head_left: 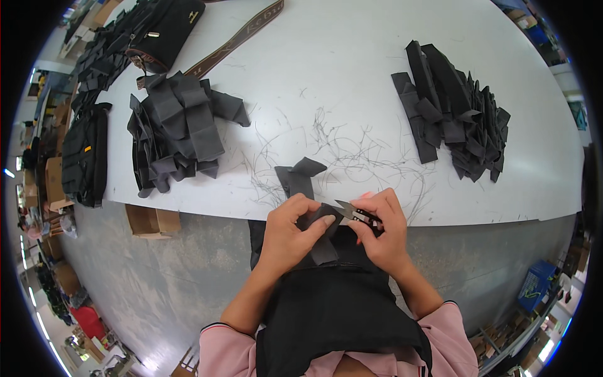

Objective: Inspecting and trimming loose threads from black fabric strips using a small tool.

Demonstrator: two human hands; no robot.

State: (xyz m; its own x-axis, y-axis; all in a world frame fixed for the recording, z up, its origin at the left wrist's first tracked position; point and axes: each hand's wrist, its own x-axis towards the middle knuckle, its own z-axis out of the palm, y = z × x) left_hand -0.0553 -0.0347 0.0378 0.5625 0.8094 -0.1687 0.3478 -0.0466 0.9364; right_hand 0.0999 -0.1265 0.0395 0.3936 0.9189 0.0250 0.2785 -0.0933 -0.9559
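Note:
Close to the table's front edge, my left hand (294, 227) pinches a dark grey strip of fabric (300, 180). One end of the strip lies on the white table and the other hangs down over my black apron. My right hand (384, 227) is closed around a small pair of thread snips (357, 213). Their pointed blades reach left to the folded edge of the strip by my left thumb. Whether the blades touch a thread is too small to tell.
Loose thread clippings (352, 147) litter the middle of the white table (352, 56). Piles of dark grey fabric pieces lie left (188, 119) and right (455, 113). A black bag (166, 31) with a brown strap (242, 38) sits far left. Below stands a cardboard box (152, 221).

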